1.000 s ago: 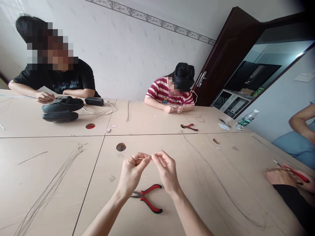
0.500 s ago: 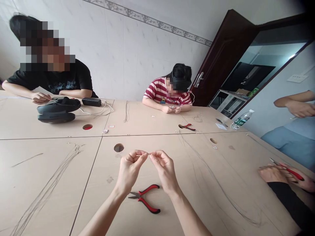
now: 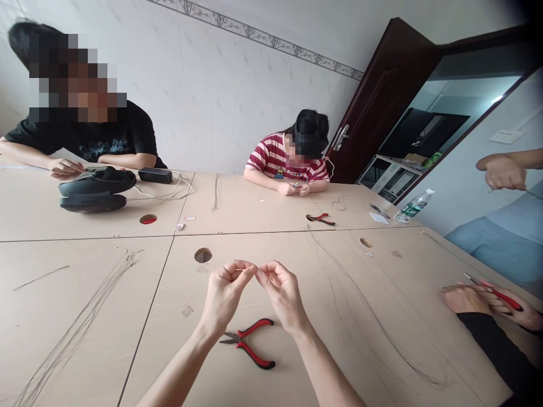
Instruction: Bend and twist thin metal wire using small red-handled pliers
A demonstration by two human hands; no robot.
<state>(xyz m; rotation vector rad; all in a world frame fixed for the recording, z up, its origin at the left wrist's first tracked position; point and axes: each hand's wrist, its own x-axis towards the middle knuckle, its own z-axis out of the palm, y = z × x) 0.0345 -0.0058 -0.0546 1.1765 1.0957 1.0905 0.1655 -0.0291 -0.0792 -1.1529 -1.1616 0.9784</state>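
Above the table, my left hand and my right hand meet at the fingertips. Each pinches thumb against forefinger, and whatever lies between them is too small to make out. Just below the hands lies a pair of pliers with red and black handles, its handles spread and its jaws pointing left. To the right, a bundle of thin grey cords runs down the table. More thin cords with small pale ends lie on the left.
A black headset-like device and a black box stand at the back left. Farther off are other pliers and a water bottle. Co-workers sit opposite; at right, another person's hands hold a red-handled tool. Round holes pierce the tabletop.
My fingertips stay pinched together, almost in the same place. The view has shifted slightly, so the table and its things sit a little farther left. The standing person's hand at right has moved slightly.
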